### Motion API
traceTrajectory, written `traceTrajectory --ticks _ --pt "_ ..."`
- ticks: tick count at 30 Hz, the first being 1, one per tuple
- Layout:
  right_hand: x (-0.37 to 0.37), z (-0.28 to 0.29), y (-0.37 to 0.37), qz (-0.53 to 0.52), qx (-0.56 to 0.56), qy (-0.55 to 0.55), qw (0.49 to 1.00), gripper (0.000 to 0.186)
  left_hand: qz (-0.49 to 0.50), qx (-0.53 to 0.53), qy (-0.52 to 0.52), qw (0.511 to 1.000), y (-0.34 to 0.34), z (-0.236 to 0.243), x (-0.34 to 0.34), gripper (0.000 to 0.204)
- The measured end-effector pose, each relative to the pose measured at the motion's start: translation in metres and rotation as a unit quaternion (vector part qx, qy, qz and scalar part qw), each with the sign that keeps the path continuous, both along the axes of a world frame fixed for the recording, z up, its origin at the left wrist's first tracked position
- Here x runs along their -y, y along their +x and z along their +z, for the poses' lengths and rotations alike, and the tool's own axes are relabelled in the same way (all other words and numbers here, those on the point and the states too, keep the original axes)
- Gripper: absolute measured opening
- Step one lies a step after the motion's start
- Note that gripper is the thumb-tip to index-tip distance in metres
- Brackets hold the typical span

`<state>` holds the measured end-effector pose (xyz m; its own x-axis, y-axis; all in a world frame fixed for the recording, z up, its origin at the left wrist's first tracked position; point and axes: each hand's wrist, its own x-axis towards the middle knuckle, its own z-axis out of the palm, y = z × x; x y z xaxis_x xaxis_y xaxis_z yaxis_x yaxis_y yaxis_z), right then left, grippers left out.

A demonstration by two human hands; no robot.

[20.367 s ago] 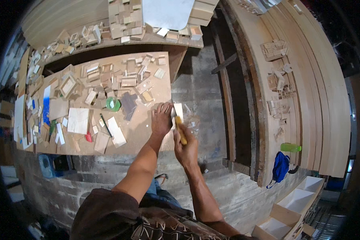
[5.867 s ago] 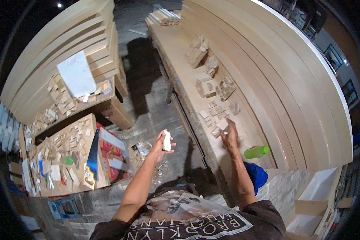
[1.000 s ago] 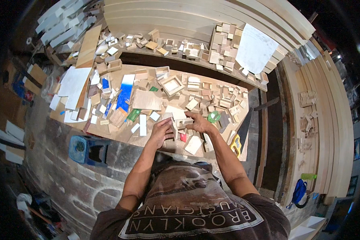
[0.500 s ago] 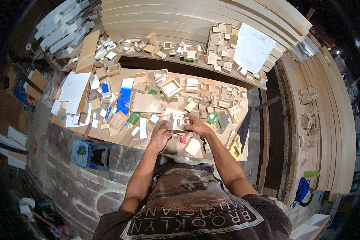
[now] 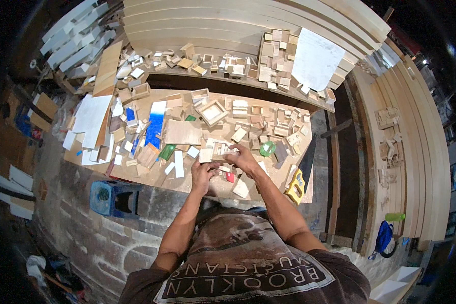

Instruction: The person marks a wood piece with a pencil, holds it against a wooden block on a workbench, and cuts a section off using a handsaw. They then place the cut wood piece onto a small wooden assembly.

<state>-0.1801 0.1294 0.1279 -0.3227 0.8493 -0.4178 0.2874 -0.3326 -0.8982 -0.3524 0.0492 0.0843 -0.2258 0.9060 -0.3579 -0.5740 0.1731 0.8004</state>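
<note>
A small pale wooden box [image 5: 219, 150], with open compartments, is between my hands above the table's near edge. My right hand [image 5: 244, 161] grips its right side, with thumb and fingers bent round it. My left hand [image 5: 202, 176] is curled at the box's lower left edge, its fingertips pressed against it. A small wooden strip [image 5: 226, 168] shows below the box by the left fingers; whether they touch it I cannot tell. Just under it lies a red piece [image 5: 230, 177]. A pale wooden block [image 5: 241, 189] rests below my right wrist.
Wooden blocks and little boxes crowd the table [image 5: 309, 195]. A flat board [image 5: 183, 133], a blue-painted strip [image 5: 155, 125] and a green tape roll [image 5: 267, 148] lie among them. A yellow-handled saw [image 5: 297, 186] is at the right edge. A blue stool [image 5: 114, 197] stands front left.
The box has turned, its plain left face showing more now. My left hand has shifted down along it, with fingers more curled. The saw and table pieces keep their places.
</note>
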Motion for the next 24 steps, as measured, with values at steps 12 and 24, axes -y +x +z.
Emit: traceTrajectory --ticks 12,24 --pt "0.0 0.011 0.012 -0.042 -0.065 -0.126 0.989 0.032 -0.057 -0.133 0.051 0.988 -0.005 -0.009 0.001 0.023" --pt "0.004 -0.015 0.018 -0.019 -0.109 -0.073 0.991 0.055 -0.061 -0.097 0.026 0.993 -0.006 -0.01 -0.001 0.033"
